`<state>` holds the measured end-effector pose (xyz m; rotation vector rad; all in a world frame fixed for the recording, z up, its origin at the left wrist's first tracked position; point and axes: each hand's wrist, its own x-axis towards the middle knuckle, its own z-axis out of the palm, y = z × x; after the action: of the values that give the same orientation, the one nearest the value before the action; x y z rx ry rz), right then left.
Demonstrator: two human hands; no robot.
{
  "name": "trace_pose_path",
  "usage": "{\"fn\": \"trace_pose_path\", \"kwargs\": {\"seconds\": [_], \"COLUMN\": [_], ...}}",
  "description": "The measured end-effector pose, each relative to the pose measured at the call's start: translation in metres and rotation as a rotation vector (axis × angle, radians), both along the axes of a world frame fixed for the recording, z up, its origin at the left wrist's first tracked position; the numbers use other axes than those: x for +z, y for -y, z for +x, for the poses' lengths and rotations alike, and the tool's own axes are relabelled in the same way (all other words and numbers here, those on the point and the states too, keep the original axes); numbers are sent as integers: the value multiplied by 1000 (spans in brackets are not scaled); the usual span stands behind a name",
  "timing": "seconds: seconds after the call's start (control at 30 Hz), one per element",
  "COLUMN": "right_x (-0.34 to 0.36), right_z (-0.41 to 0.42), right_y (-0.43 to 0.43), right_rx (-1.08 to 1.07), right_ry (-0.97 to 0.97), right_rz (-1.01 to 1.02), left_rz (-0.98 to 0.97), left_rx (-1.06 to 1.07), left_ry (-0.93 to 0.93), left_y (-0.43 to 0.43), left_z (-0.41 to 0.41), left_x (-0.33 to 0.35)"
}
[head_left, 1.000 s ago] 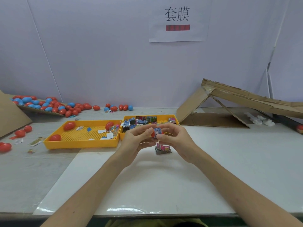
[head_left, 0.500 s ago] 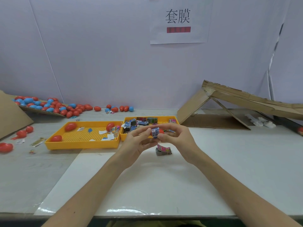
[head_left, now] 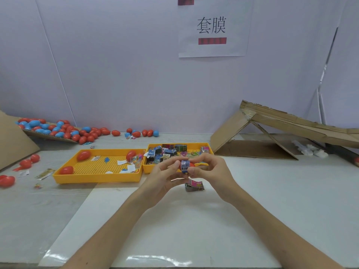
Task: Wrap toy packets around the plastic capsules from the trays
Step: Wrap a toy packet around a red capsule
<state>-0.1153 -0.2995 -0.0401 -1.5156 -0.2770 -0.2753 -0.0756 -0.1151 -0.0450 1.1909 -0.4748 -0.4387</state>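
Pinching from both sides, the left hand [head_left: 165, 172] and right hand [head_left: 210, 169] hold one red capsule [head_left: 192, 165] in curled fingertips, above the near wall of the packet tray [head_left: 148, 169]. On the table [head_left: 272, 200], the capsule tray [head_left: 97, 179] sits to the left and touches the packet tray. It holds three red capsules and paper scraps. A spare packet [head_left: 194, 185] lies just beneath the hands. A blue packet [head_left: 184, 166] bands the held capsule's middle, so the step in hand looks like seating the sleeve. The next move probably calls for sliding it square and snug without tearing it, then setting the piece aside
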Motion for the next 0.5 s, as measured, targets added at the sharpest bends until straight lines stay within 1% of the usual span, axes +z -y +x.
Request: {"fn": "trace_pose_path", "kwargs": {"seconds": [0.1,0.2,0.33,0.43,0.5], "right_x": [2,4,7,7,7], "right_z": [1,2,1,0,1], "right_y": [0,2,5,5,4], "right_rx": [-16,-32,2,22,17], "right_ry": [-20,-46,-76,-94,-117], "right_rz": [-33,-134,-193,-145,-19], "left_rz": [11,50,89,105,95], "left_rx": [55,143,207,262,336], "left_ry": [13,36,76,117,148], "left_y": [1,3,4,4,3], "left_z": [1,2,1,4,6], "left_x": [0,2,3,1,2]}}
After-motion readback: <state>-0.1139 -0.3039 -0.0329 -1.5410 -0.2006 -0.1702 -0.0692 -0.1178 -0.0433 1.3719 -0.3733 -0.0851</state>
